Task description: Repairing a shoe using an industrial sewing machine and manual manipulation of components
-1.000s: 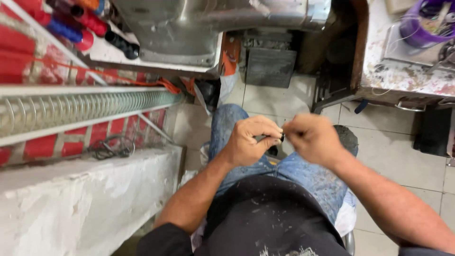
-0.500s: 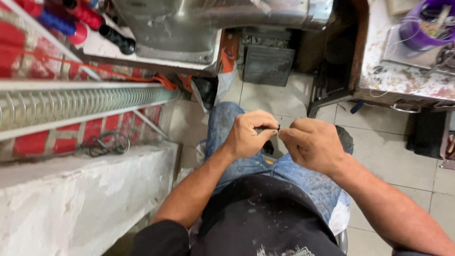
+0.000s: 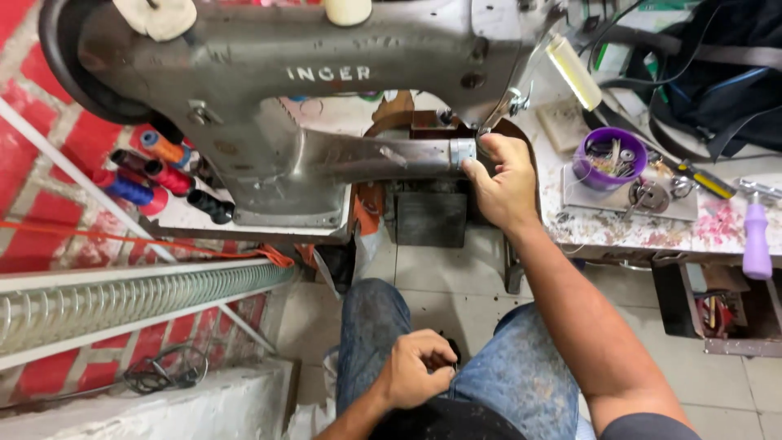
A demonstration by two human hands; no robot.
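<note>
1. Right hand (image 3: 503, 181) now up at the tip of the sewing machine's cylinder arm (image 3: 383, 156), no longer paired with the left over the lap as half a second ago; fingers wrapped round the shiny end cap (image 3: 462, 152) just under the needle bar (image 3: 507, 104).
2. Left hand (image 3: 417, 368) left behind on the jeans (image 3: 521, 367), curled shut with fingertips pinched; some small dark thing possibly between them, too hidden to tell.
3. View lifted from lap to machine: thread spools (image 3: 167, 173) at the left, purple tub of small parts (image 3: 608, 160) and purple-handled tool (image 3: 757, 240) on the bench at the right.
4. Judging by the split, fiddling at the lap paused and attention shifted to the arm's end, likely its bobbin housing.
</note>
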